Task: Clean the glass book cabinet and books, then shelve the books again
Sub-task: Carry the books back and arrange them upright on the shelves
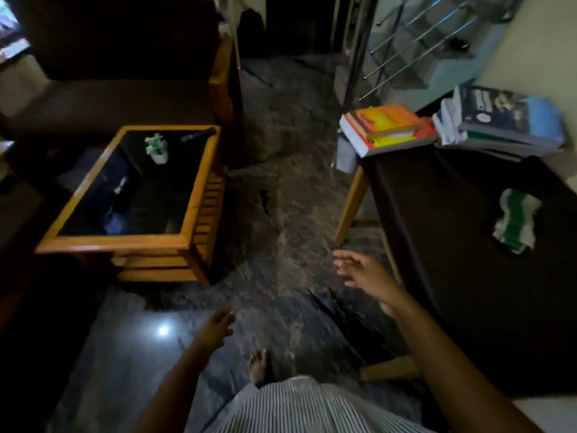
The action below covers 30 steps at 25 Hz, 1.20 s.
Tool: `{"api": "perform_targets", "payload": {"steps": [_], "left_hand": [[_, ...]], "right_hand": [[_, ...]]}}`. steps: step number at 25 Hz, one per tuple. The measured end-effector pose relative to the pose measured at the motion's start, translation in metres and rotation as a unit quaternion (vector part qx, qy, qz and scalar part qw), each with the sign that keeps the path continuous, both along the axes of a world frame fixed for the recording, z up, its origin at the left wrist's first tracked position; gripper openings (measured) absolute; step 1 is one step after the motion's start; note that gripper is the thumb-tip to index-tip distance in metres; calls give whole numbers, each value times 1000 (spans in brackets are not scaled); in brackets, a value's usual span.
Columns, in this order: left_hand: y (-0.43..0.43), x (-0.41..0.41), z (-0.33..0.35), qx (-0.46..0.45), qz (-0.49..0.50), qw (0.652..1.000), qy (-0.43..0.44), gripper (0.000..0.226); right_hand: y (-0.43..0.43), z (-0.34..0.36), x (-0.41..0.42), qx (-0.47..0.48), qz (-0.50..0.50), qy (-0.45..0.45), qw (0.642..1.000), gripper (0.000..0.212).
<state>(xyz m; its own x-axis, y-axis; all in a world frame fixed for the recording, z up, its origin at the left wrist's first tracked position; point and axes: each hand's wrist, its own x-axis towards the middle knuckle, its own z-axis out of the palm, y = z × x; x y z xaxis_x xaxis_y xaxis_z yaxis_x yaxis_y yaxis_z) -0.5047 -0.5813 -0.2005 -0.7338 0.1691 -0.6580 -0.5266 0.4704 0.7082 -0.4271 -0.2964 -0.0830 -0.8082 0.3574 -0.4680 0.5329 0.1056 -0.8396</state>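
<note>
Grey-and-white striped fabric [312, 407] fills the bottom edge, with a bare foot [259, 365] on the dark stone floor [281, 214] just above it. Low centre, the left hand [218, 326] hangs with fingers loosely straight, holding nothing. Right of centre, the right hand [359, 273] is spread, fingers apart and empty, over the floor just beside the dark bench [437, 245]. On that bench, right and slightly up-frame of it, lies a crumpled green-and-white cloth [516, 220], its long axis roughly top to bottom; the right hand is clearly the nearer. Farther, at the bench's upper-right end, sit the orange-topped stack [387, 128] and the blue-topped stack [505, 120], both lying flat, long axes roughly left to right. No glass cabinet shows.
</note>
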Motion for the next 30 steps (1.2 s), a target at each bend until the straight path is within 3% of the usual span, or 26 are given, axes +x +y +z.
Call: {"api": "perform_targets", "payload": {"steps": [4,9,12,14,16,19,22,25,27,30], "left_hand": [[112,-154,29,50,-157,983,78,20],[273,-289,73,110,-278,938,175,26],[356,-347,90,132,-309,918,212,39],[404,-380,97,133,-328,911,211,36],[442,-409,89,122,-347,903,223,38],[483,-448,78,118,-357,909,179,37],[509,-466,73,147,-317,936,42,39],[529,-486,62,161,-353,918,-82,42],[536,-500,53,156,-382,902,-130,37],[546,-509,44,130,-434,879,-146,36]], "right_hand": [[51,18,-76,-43,-154,8,987,33],[128,21,-160,-83,-355,97,926,32],[171,19,-216,-76,-403,122,904,30],[201,20,-255,-52,-416,127,899,25],[230,17,-291,65,-394,97,912,20],[255,13,-351,291,-292,55,909,33],[268,-2,-407,386,-175,-15,905,52],[276,-27,-430,473,-105,-126,866,53],[275,-39,-430,462,-123,-178,860,42],[264,-48,-410,463,-212,-147,848,23]]}}
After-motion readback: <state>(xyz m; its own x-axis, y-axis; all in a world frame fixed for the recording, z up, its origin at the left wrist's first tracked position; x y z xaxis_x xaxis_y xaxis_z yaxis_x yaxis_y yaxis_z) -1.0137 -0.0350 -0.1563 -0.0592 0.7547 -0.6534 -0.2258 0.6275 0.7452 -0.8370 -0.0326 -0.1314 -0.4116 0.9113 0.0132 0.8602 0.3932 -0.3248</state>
